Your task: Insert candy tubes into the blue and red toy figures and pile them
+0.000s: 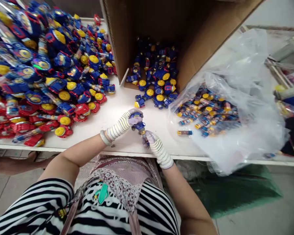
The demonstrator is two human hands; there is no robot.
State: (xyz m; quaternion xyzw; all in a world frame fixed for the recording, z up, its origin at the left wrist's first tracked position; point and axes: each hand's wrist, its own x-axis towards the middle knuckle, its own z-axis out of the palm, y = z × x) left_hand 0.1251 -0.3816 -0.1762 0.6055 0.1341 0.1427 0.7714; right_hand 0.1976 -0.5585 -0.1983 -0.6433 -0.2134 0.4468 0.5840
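Observation:
My left hand (123,123), in a striped glove, grips a blue plastic toy (140,125) above the white table, near its front edge. My right hand (155,143), gloved the same way, closes on a small printed tube (145,139) at the toy's lower end. Toy and tube meet or nearly meet; fingers and blur hide the exact joint. Beyond my hands, blue toys with yellow round parts (159,98) spill from an open cardboard box (198,49). To the right, several printed tubes with yellow or blue ends (212,112) lie in a clear plastic bag (254,130).
A high heap of blue and red toys (63,75) covers the table's left side. The white table's front edge (191,157) runs just before my body. Below it on the right hangs a green sheet or bag (235,192). Another person's leg (17,164) shows at left.

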